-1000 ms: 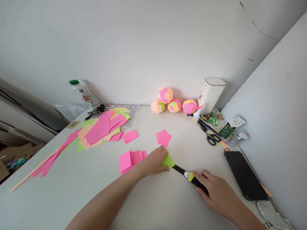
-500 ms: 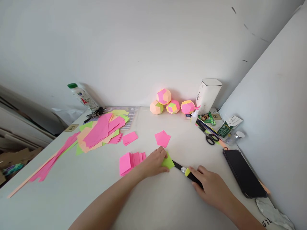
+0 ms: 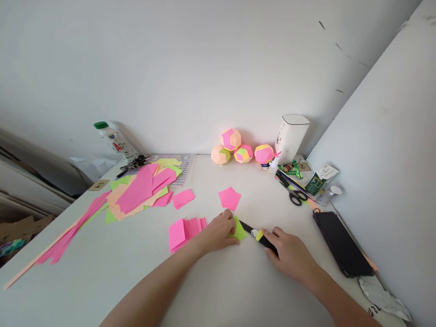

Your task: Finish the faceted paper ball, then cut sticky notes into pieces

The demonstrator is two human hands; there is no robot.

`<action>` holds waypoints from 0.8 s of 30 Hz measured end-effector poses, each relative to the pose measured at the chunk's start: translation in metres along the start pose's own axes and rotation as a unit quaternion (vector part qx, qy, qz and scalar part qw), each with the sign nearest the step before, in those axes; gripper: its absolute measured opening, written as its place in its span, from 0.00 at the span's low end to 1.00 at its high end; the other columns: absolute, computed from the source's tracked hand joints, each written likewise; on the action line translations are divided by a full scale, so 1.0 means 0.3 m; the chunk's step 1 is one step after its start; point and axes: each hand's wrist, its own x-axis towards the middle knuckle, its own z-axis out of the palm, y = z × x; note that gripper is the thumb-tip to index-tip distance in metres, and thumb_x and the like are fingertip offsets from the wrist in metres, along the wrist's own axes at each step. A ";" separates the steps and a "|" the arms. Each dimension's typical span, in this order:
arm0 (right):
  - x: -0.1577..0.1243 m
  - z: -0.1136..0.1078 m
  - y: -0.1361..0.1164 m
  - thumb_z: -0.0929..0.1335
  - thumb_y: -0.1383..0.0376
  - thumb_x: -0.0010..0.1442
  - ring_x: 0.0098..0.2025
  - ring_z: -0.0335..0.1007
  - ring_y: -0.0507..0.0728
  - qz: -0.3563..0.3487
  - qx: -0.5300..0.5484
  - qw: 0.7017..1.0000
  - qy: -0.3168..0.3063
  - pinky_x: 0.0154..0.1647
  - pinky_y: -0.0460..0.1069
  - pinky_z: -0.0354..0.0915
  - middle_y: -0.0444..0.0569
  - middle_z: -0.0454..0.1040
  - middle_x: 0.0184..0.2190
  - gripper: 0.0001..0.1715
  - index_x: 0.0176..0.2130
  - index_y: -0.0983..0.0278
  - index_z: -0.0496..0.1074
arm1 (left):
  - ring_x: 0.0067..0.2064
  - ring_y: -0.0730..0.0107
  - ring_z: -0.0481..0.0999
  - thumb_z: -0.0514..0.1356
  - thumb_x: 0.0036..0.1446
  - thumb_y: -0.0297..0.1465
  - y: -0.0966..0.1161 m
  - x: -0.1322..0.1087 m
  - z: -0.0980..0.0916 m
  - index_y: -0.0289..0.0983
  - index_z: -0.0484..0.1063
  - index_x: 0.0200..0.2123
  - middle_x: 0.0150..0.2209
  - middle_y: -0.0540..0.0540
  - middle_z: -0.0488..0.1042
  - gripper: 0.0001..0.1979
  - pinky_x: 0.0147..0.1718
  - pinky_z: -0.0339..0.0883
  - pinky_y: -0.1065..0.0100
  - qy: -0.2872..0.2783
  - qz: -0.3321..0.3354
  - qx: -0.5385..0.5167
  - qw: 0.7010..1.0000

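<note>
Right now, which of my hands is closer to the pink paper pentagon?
Left. Your left hand is just on your side of the pink pentagon, holding green paper; your right hand, gripping the cutter, is farther off, closer to you and rightward.

The one view came from a camera worn on the head, set above the near side of the bench. It faced forward and down, toward the far wall, which took up nearly the upper half. The left hand and right hand reached in from the near edge, closer to the lens than the paper balls at the far side. The sight was wide: it ran from the cardboard past the bench's left edge to the side wall on the right, and the bottle at far left appeared tilted outward.
</note>
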 end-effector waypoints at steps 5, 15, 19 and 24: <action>0.012 -0.006 -0.013 0.61 0.66 0.62 0.32 0.72 0.57 0.007 0.006 1.000 0.004 0.29 0.48 0.62 0.53 0.72 0.40 0.28 0.61 0.64 0.63 | 0.37 0.65 0.68 0.67 0.50 0.36 -0.003 0.002 0.002 0.36 0.65 0.28 0.41 0.45 0.61 0.14 0.36 0.65 0.65 0.004 0.005 0.002 1.000; 0.023 -0.009 -0.026 0.61 0.64 0.63 0.34 0.73 0.57 0.027 0.004 1.000 -0.012 0.31 0.48 0.62 0.54 0.72 0.43 0.29 0.62 0.63 0.62 | 0.38 0.64 0.68 0.67 0.50 0.37 0.004 0.001 -0.004 0.36 0.66 0.28 0.40 0.46 0.61 0.13 0.36 0.64 0.65 0.003 0.002 -0.003 1.000; 0.028 -0.006 -0.031 0.61 0.63 0.63 0.35 0.73 0.57 0.030 0.002 0.999 -0.013 0.32 0.47 0.61 0.54 0.72 0.43 0.29 0.63 0.63 0.62 | 0.38 0.64 0.67 0.67 0.49 0.35 0.001 0.002 -0.001 0.36 0.66 0.28 0.40 0.46 0.61 0.13 0.36 0.64 0.65 0.007 0.005 -0.005 1.000; 0.032 -0.001 -0.036 0.60 0.63 0.64 0.35 0.73 0.57 0.045 0.005 0.999 -0.005 0.32 0.48 0.61 0.55 0.72 0.44 0.29 0.63 0.64 0.61 | 0.38 0.64 0.68 0.67 0.49 0.34 0.004 0.001 0.002 0.36 0.66 0.28 0.40 0.46 0.62 0.12 0.37 0.64 0.65 0.013 0.005 -0.007 1.000</action>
